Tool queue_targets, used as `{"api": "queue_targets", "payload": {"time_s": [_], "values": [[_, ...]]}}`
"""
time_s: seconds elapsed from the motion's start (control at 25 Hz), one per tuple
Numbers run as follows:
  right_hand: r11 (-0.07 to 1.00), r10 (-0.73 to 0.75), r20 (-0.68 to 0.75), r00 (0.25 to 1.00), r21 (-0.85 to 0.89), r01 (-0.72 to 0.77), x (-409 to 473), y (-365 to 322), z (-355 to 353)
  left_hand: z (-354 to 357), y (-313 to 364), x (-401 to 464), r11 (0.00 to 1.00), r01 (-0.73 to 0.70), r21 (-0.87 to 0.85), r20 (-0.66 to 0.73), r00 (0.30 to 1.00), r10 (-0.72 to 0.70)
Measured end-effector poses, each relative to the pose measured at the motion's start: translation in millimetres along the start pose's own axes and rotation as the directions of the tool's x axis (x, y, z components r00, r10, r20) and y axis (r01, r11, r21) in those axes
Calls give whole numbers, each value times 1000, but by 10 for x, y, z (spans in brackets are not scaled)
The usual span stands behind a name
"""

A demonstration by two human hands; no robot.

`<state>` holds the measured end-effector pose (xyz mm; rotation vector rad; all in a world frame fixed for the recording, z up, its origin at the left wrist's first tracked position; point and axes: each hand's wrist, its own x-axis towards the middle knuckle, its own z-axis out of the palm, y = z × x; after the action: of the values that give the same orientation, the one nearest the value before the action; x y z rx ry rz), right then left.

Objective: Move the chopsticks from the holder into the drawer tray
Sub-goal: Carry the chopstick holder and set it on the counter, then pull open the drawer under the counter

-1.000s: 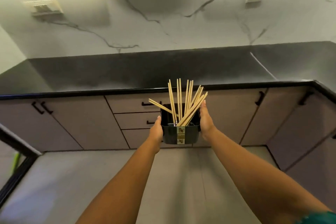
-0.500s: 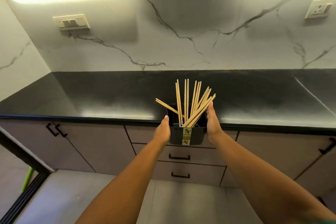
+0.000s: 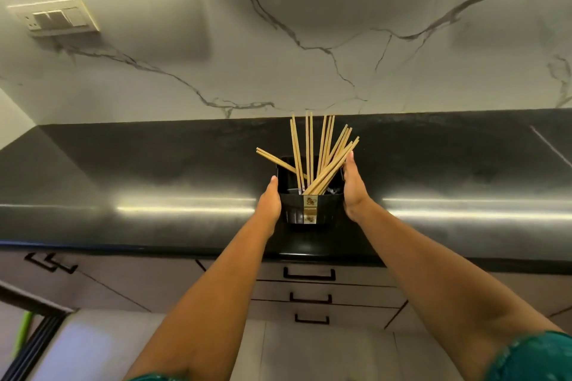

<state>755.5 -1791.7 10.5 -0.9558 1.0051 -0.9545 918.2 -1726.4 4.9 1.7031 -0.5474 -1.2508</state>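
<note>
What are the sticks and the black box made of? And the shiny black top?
The chopsticks look like bare wood or bamboo: pale tan and matte. The holder seems to be black plastic, smooth and thin-walled. The countertop looks like polished black stone, mirroring the light in bright streaks.

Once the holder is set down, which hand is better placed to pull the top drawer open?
Probably the left hand: it sits lower on the holder, nearer the top drawer handle, while the right hand touches the chopsticks.
</note>
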Motion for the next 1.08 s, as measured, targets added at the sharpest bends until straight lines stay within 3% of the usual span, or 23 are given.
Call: {"api": "queue_targets", "payload": {"time_s": [0.24,0.44,0.52,0.56,0.6,0.64,0.68,0.76,0.84,0.88,0.96,1.0,1.08], "values": [[996,85,2,996,-1,-85,363,78,-42,92,-13,362,999,43,26,-18,999,-43],[997,54,-77,996,-57,-59,341,39,-12,71,28,345,999,30,32,-3,1000,-30],[982,-62,-237,969,-186,17,235,61,-46,50,-90,264,988,-152,38,-75,985,155],[957,-153,-324,933,-285,58,140,109,-96,18,-219,184,941,-322,103,-150,930,335],[917,-254,-380,889,-387,97,34,188,-166,-22,-381,78,848,-477,231,-217,825,522],[859,-353,-382,854,-495,133,-85,279,-233,-68,-587,-22,720,-558,412,-228,702,675],[785,-435,-324,840,-593,178,-231,398,-286,-107,-826,-128,595,-568,569,-175,623,762],[601,-551,-88,830,-732,321,-527,699,-344,-163,-1336,-327,296,-573,764,123,581,805],[361,-585,210,783,-798,484,-815,1035,-319,-208,-1777,-450,-44,-621,783,508,596,622],[221,-551,365,750,-803,553,-936,1235,-306,-228,-1926,-473,-108,-641,760,597,622,508],[-4,-307,605,734,-773,635,-1076,1651,-284,-217,-2095,-409,-18,-615,788,576,728,371],[-66,-127,628,767,-777,625,-1078,1816,-274,-201,-2117,-340,27,-575,818,535,777,333],[-80,115,460,880,-879,470,-938,2044,-243,-178,-2119,-162,54,-497,866,475,852,222]]}}
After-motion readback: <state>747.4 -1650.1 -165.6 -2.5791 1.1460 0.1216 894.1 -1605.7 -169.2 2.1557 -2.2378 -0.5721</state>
